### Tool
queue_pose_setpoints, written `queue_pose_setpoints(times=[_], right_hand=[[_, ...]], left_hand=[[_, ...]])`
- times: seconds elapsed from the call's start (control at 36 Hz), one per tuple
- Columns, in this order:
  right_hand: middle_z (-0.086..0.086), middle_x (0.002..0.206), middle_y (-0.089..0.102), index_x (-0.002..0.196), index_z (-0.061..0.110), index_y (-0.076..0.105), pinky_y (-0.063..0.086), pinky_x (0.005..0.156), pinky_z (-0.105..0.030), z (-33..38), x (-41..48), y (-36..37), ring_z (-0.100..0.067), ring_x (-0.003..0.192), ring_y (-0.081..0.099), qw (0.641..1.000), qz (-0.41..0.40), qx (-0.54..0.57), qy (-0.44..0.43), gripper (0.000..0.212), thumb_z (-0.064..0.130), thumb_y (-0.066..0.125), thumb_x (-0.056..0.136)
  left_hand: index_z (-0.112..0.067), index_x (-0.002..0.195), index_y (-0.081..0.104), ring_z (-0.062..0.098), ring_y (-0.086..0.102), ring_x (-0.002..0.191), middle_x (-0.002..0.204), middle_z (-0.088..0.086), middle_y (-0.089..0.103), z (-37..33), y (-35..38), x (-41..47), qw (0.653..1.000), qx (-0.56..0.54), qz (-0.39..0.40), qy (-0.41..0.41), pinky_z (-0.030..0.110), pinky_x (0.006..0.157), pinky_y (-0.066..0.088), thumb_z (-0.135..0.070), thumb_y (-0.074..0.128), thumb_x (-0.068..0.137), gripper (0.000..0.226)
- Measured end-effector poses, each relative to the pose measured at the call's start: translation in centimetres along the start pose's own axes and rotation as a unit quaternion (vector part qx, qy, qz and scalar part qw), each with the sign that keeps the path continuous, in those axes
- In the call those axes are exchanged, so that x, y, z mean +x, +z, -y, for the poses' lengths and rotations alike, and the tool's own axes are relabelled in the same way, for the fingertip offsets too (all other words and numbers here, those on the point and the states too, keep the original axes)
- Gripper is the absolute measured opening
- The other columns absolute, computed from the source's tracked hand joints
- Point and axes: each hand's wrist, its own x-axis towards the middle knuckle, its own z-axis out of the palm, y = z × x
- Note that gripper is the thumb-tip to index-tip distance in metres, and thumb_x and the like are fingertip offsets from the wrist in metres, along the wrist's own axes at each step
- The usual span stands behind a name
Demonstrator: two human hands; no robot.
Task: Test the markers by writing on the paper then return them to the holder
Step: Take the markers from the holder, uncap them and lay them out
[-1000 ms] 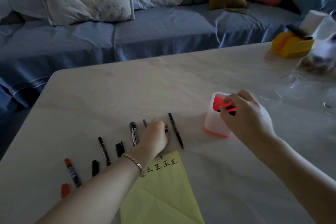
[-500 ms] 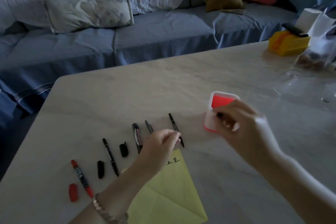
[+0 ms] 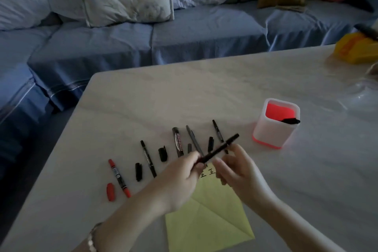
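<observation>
A light, stiff, slender marker (image 3: 217,150) is being pinched at its lower end by the left hand (image 3: 180,178); right hand (image 3: 235,166) fingers (image 3: 217,164) are being held loosely apart at its 3 o'clock.

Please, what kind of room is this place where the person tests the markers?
Most likely a home living room. A long sofa under blue covers with loose cushions stands right behind the pale table, where markers and a pen holder sit.
</observation>
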Motion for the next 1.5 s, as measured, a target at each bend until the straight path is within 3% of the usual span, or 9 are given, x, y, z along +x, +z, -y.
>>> queue_pose_setpoints(times=[0.17, 0.31, 0.47, 0.64, 0.81, 1.0, 1.11, 1.28, 1.5], right_hand=[[0.001, 0.050, 0.034, 0.077, 0.005, 0.047, 0.021, 0.037, -0.017, 0.8, -0.7, 2.9, -0.008, 0.039, 0.030, 0.976, 0.002, 0.161, 0.144, 0.019, 0.016, 0.049, 0.093], [0.003, 0.046, 0.033, 0.073, 0.009, 0.039, 0.022, 0.036, -0.017, 0.9, -1.4, 3.2, -0.007, 0.037, 0.029, 0.969, -0.010, 0.180, 0.169, 0.024, 0.016, 0.044, 0.095], [0.005, 0.046, 0.036, 0.071, 0.009, 0.040, 0.025, 0.038, -0.014, 1.6, -1.3, 2.6, -0.006, 0.038, 0.030, 0.971, -0.026, 0.206, 0.121, 0.024, 0.010, 0.042, 0.095], [0.009, 0.041, 0.035, 0.068, 0.013, 0.035, 0.022, 0.035, -0.013, 1.9, 0.5, -0.3, -0.005, 0.034, 0.029, 0.957, -0.117, 0.251, 0.085, 0.029, 0.009, 0.040, 0.096], [-0.003, 0.064, 0.055, 0.071, 0.012, 0.054, 0.039, 0.042, -0.016, 0.4, 2.6, -6.6, -0.012, 0.050, 0.044, 0.972, -0.084, 0.082, 0.204, 0.024, 0.019, 0.050, 0.093], [-0.011, 0.059, 0.056, 0.068, 0.009, 0.055, 0.031, 0.037, -0.017, -1.7, 5.5, -9.2, -0.012, 0.037, 0.040, 0.975, -0.030, -0.146, 0.162, 0.024, 0.019, 0.056, 0.090], [-0.001, 0.058, 0.058, 0.081, 0.013, 0.061, 0.035, 0.044, -0.017, -2.8, 6.5, -9.2, -0.007, 0.044, 0.051, 0.957, -0.009, -0.260, 0.129, 0.016, 0.027, 0.058, 0.088], [0.003, 0.062, 0.052, 0.100, 0.007, 0.065, 0.036, 0.050, -0.026, -4.6, 7.0, -8.0, -0.012, 0.055, 0.047, 0.935, -0.067, -0.323, 0.131, 0.026, 0.028, 0.053, 0.091], [-0.002, 0.068, 0.053, 0.073, 0.013, 0.048, 0.038, 0.055, -0.029, -6.8, 6.7, -7.0, -0.025, 0.067, 0.051, 0.928, -0.131, -0.320, 0.139, 0.023, 0.027, 0.052, 0.090]], left_hand=[[-0.033, 0.126, 0.043, 0.000, 0.052, 0.058, 0.084, -0.012, 0.059, 0.4, 2.1, -1.2, 0.996, 0.073, -0.018, 0.058, 0.013, 0.051, 0.038, -0.035, 0.026, 0.100, 0.031], [-0.023, 0.101, 0.049, -0.003, 0.052, 0.054, 0.064, -0.016, 0.051, 0.1, 2.4, -1.7, 0.991, 0.103, -0.044, 0.072, 0.013, 0.048, 0.036, -0.035, 0.026, 0.100, 0.027], [-0.035, 0.120, 0.042, 0.011, 0.061, 0.065, 0.084, -0.004, 0.067, 0.1, 2.4, -1.8, 0.990, 0.083, -0.042, 0.103, 0.032, 0.059, 0.050, -0.055, 0.016, 0.088, 0.046], [-0.023, 0.095, 0.037, 0.007, 0.037, 0.039, 0.050, -0.006, 0.042, 0.3, 2.1, -1.6, 0.991, 0.059, -0.103, 0.058, 0.025, 0.044, 0.026, -0.055, 0.023, 0.090, 0.035], [-0.017, 0.087, 0.038, 0.005, 0.033, 0.045, 0.060, -0.004, 0.038, 1.0, 1.7, 0.5, 0.988, -0.036, -0.142, -0.041, 0.018, 0.043, 0.027, -0.020, 0.031, 0.098, 0.014], [-0.014, 0.108, 0.049, 0.021, 0.057, 0.084, 0.118, 0.011, 0.048, -0.6, 3.5, 8.5, 0.987, -0.087, -0.088, -0.101, 0.026, 0.064, 0.048, -0.008, 0.035, 0.092, 0.022], [-0.010, 0.106, 0.056, 0.030, 0.058, 0.106, 0.119, 0.016, 0.058, -2.0, 4.7, 12.4, 0.980, -0.136, -0.087, -0.117, 0.038, 0.095, 0.047, -0.001, 0.036, 0.092, 0.026], [-0.010, 0.107, 0.055, 0.027, 0.061, 0.103, 0.115, 0.011, 0.061, -2.7, 6.2, 15.6, 0.988, -0.046, -0.102, -0.106, 0.034, 0.087, 0.048, -0.007, 0.042, 0.092, 0.020], [-0.009, 0.108, 0.057, 0.029, 0.059, 0.101, 0.110, 0.010, 0.063, -3.1, 7.4, 16.4, 0.988, 0.101, -0.095, -0.071, 0.033, 0.080, 0.049, -0.019, 0.053, 0.092, 0.020]])
